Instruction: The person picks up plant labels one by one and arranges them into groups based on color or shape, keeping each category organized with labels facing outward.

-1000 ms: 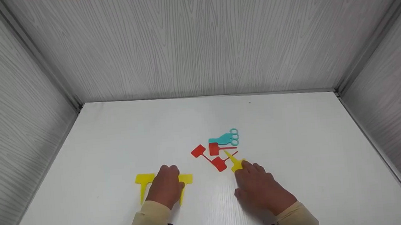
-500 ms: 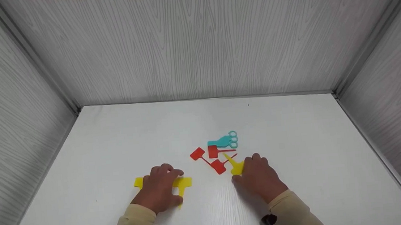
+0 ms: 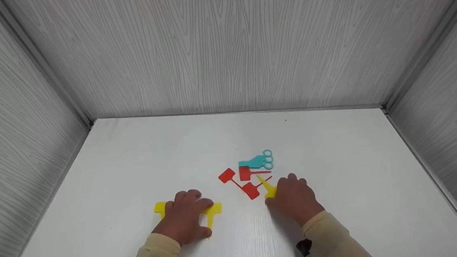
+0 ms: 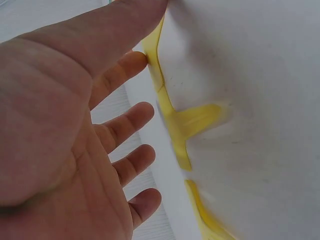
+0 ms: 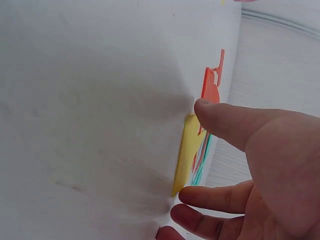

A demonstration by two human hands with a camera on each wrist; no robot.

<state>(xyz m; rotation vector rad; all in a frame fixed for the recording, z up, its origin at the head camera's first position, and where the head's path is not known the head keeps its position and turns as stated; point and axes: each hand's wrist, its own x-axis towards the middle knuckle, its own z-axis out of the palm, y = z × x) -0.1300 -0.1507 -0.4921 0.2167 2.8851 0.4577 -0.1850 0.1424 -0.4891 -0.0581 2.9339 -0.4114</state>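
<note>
In the head view, my left hand (image 3: 186,217) spreads over a row of yellow T-shaped plant labels (image 3: 215,208) at the left front, hiding the row's middle. The left wrist view shows its fingers apart, one fingertip (image 4: 142,61) at the edge of the yellow row. My right hand (image 3: 294,199) holds another yellow plant label (image 3: 271,192) by opposite edges, thumb (image 5: 205,107) at one corner and a finger at the other. Its pointed stem aims toward three red plant labels (image 3: 251,190), which lie just left of it.
Behind the red labels lies a flat teal piece (image 3: 256,161) with rings at its right end. The white tabletop (image 3: 337,148) is bounded by grey wood-grain panels (image 3: 221,46) at the back and both sides.
My left hand has shifted slightly left and spread its fingers over the yellow row. My right hand has drawn its thumb up against the yellow label, which stays almost in place.
</note>
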